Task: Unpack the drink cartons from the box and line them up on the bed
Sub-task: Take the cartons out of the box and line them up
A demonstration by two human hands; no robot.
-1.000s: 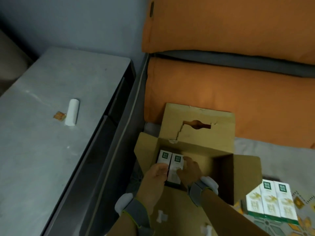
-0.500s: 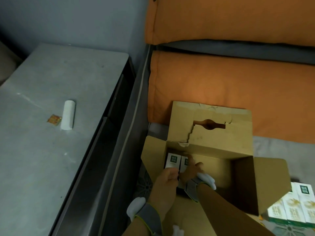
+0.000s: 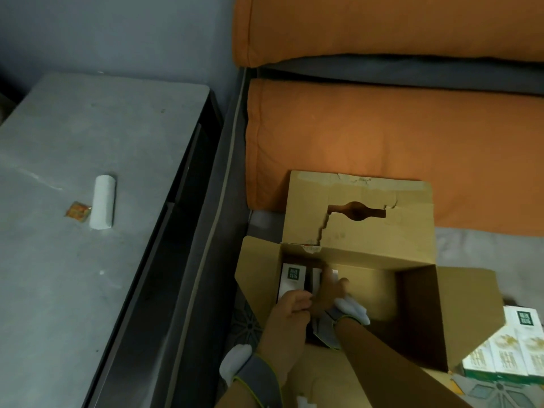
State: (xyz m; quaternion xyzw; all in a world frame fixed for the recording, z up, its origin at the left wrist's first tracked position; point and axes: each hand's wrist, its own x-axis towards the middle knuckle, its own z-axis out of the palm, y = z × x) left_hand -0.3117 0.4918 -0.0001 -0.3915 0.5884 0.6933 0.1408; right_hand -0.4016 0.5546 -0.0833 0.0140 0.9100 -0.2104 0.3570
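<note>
Inside the box, far-left corner: both hands work at the last two cartons.
Change: the view sits a little lower and left than half a second ago; the right hand (image 3: 329, 293) has slid further over the second carton, and a dark gap now shows between the two cartons.
Left grip: the left hand (image 3: 290, 310) has its fingers curled onto the near end of the left carton (image 3: 290, 279); how firm the hold is, I cannot tell.
Right grip: blurred, fingers laid over the second carton (image 3: 316, 279); closure unclear.
Box (image 3: 412, 293): brown cardboard, flaps open, on the bed (image 3: 485, 248); right of the hands its inside is bare.
Unpacked cartons (image 3: 506, 354): white with green tops, side by side, beyond the box's right flap.
Table (image 3: 73, 275): left of the hands, carrying a white roll (image 3: 102, 206) and an orange packet (image 3: 77, 211).
</note>
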